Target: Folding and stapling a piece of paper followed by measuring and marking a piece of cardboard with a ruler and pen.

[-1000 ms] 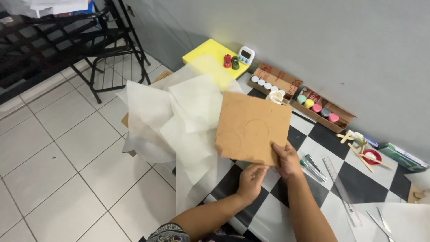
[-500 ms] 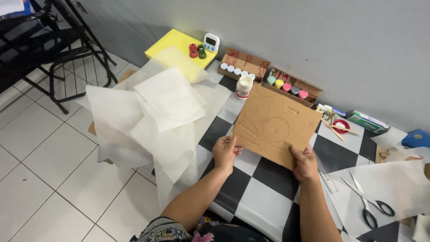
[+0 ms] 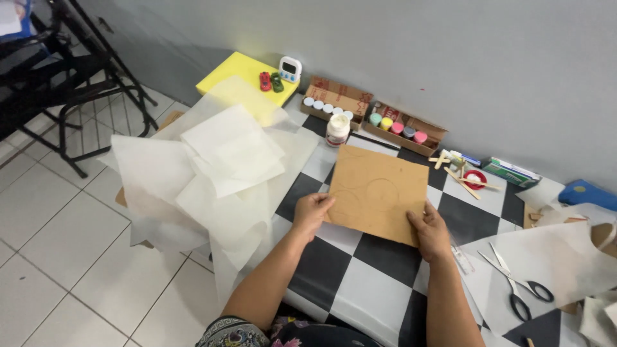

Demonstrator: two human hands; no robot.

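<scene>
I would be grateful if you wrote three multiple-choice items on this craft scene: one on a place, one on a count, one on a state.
1. Where do the scissors lie?
A. on the yellow box
B. right of the person, on white paper
C. under the chair

2. How many toy cars sit on the yellow box?
A. two
B. four
C. none

3. How is the cardboard sheet held?
A. folded in one hand
B. rolled into a tube
C. flat, gripped at its near edge by the left hand and right hand

Answers: 1 B, they rest on paper near the right arm; 2 A, one red and one green; 3 C, both hands grip its near edge.
</scene>
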